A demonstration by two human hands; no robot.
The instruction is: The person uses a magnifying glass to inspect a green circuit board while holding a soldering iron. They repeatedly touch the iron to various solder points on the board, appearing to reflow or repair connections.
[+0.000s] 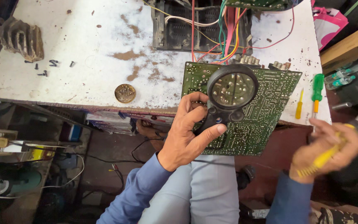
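Magnifier [232,89] with a black frame sits over the green circuit board [245,108], its round lens lying almost flat above the board's solder side and its handle running down and to the left, toward the person. The left hand [187,132] pinches that handle, fingers curled over it and thumb [210,135] pressed along its lower side. The board leans off the near edge of the stained white table [83,62], its far edge tied by coloured wires [224,37] to a black chassis [179,29] cut off at the top of the view. The right hand [328,149] is blurred; it is closed around a yellow-handled tool [324,157] slanting from lower left to upper right, whose tip is hard to make out. Two screwdrivers [316,93] lie on the table, pointing toward the person. Small black screws [48,66] lie loose near a round brass-coloured lid [125,93].
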